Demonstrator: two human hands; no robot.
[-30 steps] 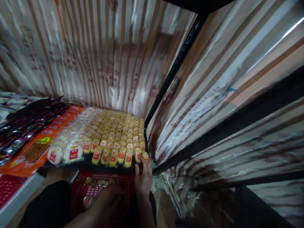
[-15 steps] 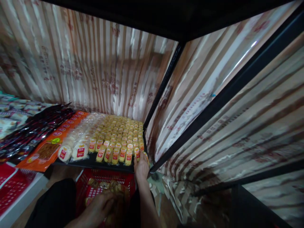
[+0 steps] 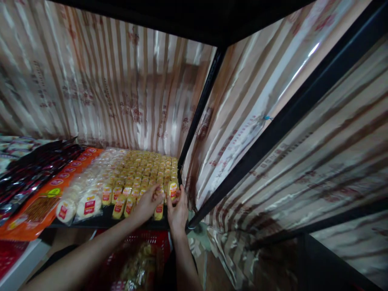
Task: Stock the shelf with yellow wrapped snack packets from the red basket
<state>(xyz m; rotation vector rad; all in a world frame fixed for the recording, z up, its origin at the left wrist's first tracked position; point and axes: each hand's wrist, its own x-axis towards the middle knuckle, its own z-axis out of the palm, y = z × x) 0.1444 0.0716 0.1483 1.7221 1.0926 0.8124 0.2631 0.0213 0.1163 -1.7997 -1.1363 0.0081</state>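
Rows of small yellow snack packets (image 3: 142,169) with red labels fill the right end of a black shelf (image 3: 103,221). My left hand (image 3: 147,203) reaches up from below, its fingers curled over the front packets near the right corner. My right hand (image 3: 177,210) is at the shelf's front right corner, fingers closed round an upright yellow packet (image 3: 172,189). Whether the left hand grips a packet of its own I cannot make out.
White round packets (image 3: 86,204) lie left of the yellow ones, then an orange packet row (image 3: 39,204) and dark wrappers (image 3: 27,173). A red basket (image 3: 136,258) with packets sits below the shelf. Black frame posts (image 3: 200,109) and striped plastic sheeting (image 3: 121,81) enclose the shelf.
My left hand has risen from the red basket to the shelf's front row. My right hand has stayed at the front right corner, and a yellow packet now stands upright in it.
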